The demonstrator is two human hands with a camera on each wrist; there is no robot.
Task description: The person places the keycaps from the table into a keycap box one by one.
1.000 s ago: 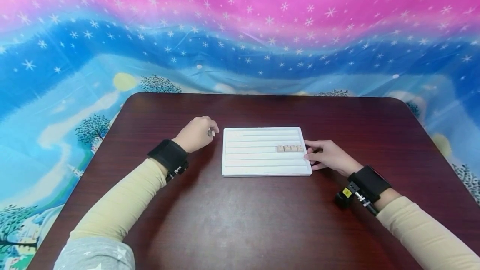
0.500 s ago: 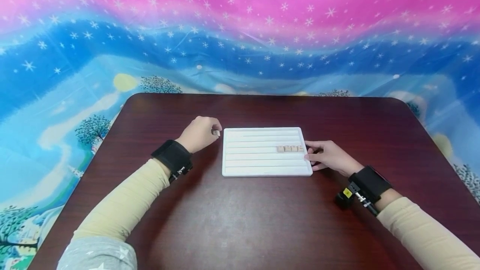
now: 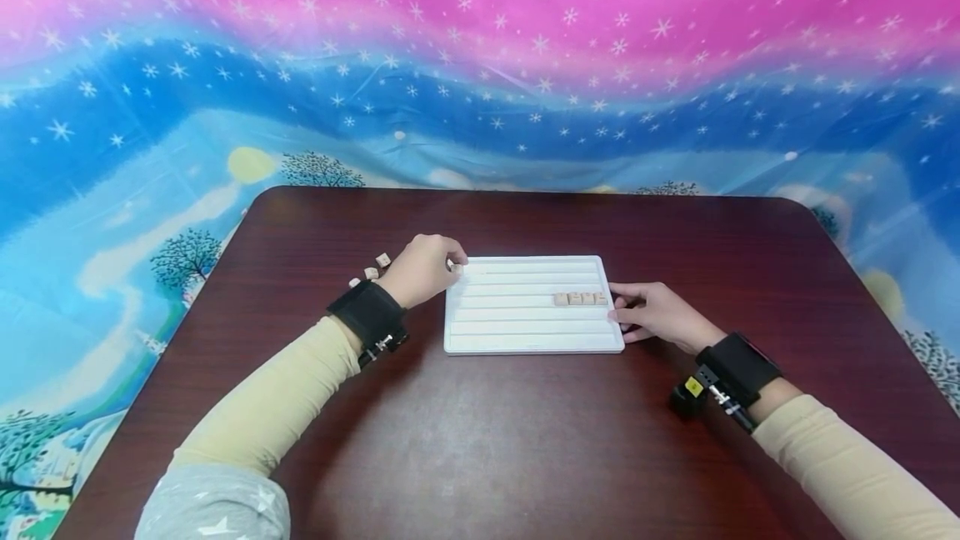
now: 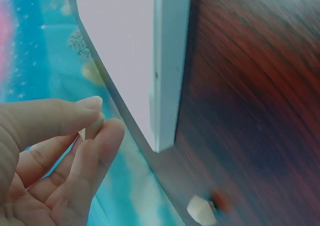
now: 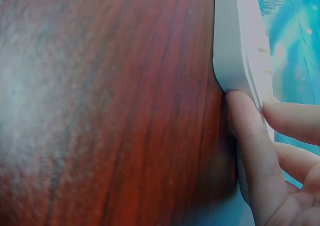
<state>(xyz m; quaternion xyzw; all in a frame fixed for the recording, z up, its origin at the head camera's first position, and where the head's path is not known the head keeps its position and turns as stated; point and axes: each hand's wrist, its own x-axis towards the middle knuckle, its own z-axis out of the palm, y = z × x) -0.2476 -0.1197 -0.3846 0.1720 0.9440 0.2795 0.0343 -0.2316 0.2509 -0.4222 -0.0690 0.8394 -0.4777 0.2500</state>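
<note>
A white ridged board (image 3: 510, 327) lies on the dark wooden table. Toward its right side, a short row of small beige letter tiles (image 3: 580, 298) sits along one ridge. My left hand (image 3: 420, 272) is over the board's far left corner. In the left wrist view its thumb and fingertips pinch a small beige tile (image 4: 94, 129), mostly covered by the fingers. At the board's right edge, my right hand (image 3: 663, 315) grips the rim; the right wrist view shows a digit along the side wall and another at the top edge.
Loose tiles (image 3: 383, 260) lie on the table (image 3: 480, 432) left of the board, partly behind my left wrist. A printed cloth (image 3: 480, 65) with snowflakes hangs behind the table's far edge.
My left hand has moved right with the pinched tile, from beside the board to over its left corner. Loose tiles behind the wrist have come into view. The right hand stays put.
</note>
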